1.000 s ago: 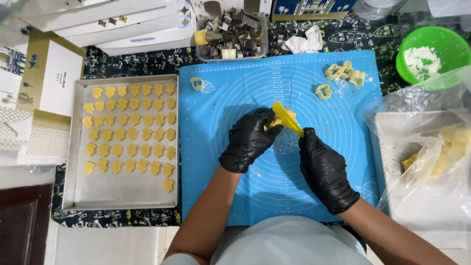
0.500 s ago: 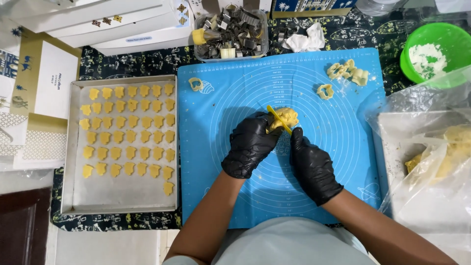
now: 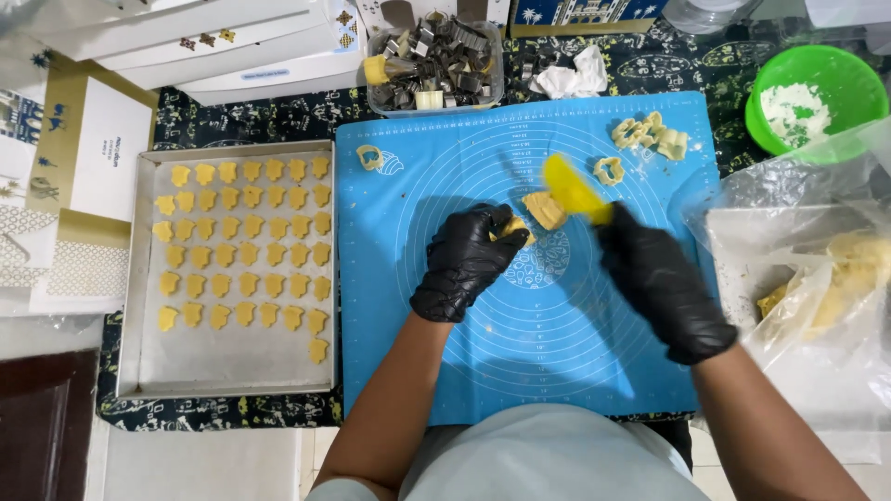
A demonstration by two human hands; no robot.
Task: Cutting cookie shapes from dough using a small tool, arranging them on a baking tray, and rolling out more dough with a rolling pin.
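I see my left hand (image 3: 467, 263) with its grip closed on a dough bit (image 3: 513, 227) mid-mat (image 3: 557, 353). My right hand (image 3: 664, 283) grips a yellow scraper (image 3: 574, 189), blurred, at one o'clock from a dough piece (image 3: 544, 210). The cookie tray (image 3: 232, 371) sits at nine o'clock.

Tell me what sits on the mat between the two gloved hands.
In the head view, a small dough piece lies on the blue mat between left hand and right hand.

Table covered by a dark patterned cloth (image 3: 232, 130). A blue mat (image 3: 557, 362) is laid at centre, a baking tray (image 3: 232, 371) toward the left edge, white boxes (image 3: 223, 46) at the far-left corner, a green bowl (image 3: 849, 83) far right.
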